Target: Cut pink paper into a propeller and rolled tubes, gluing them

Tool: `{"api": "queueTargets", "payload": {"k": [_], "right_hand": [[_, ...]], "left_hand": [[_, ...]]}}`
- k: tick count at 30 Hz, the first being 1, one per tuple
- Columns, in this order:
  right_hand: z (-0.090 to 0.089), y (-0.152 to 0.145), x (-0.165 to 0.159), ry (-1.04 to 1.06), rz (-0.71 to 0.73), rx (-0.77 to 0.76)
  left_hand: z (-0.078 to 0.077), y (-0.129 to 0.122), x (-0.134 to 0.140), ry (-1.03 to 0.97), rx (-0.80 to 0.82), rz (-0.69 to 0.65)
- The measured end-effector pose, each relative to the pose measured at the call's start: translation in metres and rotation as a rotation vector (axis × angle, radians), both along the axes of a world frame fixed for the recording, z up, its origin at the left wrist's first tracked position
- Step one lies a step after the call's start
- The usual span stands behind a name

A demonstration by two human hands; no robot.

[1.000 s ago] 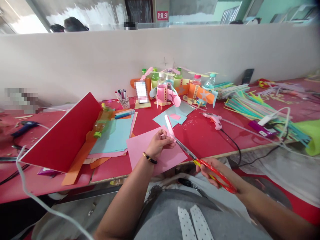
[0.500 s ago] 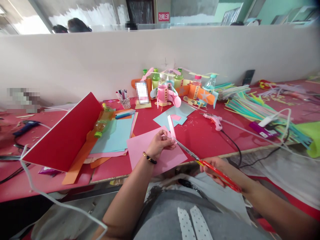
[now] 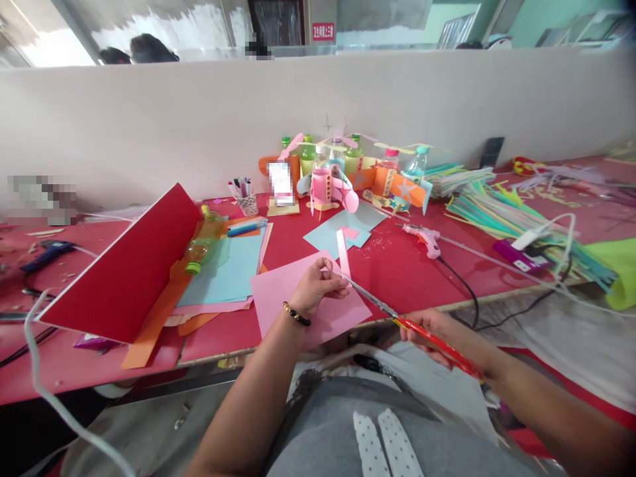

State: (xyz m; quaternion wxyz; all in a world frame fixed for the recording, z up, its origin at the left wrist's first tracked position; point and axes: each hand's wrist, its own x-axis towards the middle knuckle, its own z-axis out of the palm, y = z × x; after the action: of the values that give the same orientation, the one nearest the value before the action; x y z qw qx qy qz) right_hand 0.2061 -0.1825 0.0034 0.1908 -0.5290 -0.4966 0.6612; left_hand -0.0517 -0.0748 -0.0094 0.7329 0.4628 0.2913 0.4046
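My left hand (image 3: 318, 288), with a beaded bracelet at its wrist, is closed in a pinch on a narrow pale pink paper strip (image 3: 343, 253). The strip stands up beyond my fingertips. My right hand (image 3: 432, 334) grips red-handled scissors (image 3: 442, 346), whose long metal blades reach left to the strip at my left fingers. Whether the blades touch the paper I cannot tell. Beneath my left hand a pink sheet (image 3: 275, 298) lies at the table's front edge. Light blue paper (image 3: 320, 233) with a small pink piece on it lies just behind.
Decorated bottle models (image 3: 322, 185) stand along the partition. To the right are a pink glue gun (image 3: 422, 240) with its cord, a purple power strip (image 3: 521, 256) and bundled coloured strips (image 3: 497, 205). A red board (image 3: 124, 271), a bottle (image 3: 201, 242) and stacked paper (image 3: 223, 268) occupy the left.
The whole view has shifted slightly left. Both hands keep their holds, and the scissors and strip stay in nearly the same position.
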Motion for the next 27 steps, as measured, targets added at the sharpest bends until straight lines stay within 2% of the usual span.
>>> {"api": "queueTargets", "payload": {"k": [7,10,15,18,21,27], "right_hand": [[-0.007,-0.001,0.000,0.021,0.029,-0.063],[-0.002,-0.003,-0.003,0.002,0.013,-0.065],[0.010,-0.006,-0.006,0.004,0.019,-0.079],[0.012,-0.006,-0.007,-0.001,0.027,-0.085],[0.007,-0.006,-0.005,-0.010,0.018,-0.089],[-0.015,0.000,0.005,-0.036,0.057,-0.121]], "left_hand": [[0.001,0.000,0.000,0.092,-0.015,0.008],[0.000,0.001,0.002,0.137,0.002,0.062],[-0.003,0.003,0.003,0.186,0.024,0.053],[-0.004,0.004,0.003,0.197,0.029,0.069],[-0.005,0.004,0.002,0.199,0.036,0.069],[-0.005,0.005,0.002,0.207,0.057,0.059]]}}
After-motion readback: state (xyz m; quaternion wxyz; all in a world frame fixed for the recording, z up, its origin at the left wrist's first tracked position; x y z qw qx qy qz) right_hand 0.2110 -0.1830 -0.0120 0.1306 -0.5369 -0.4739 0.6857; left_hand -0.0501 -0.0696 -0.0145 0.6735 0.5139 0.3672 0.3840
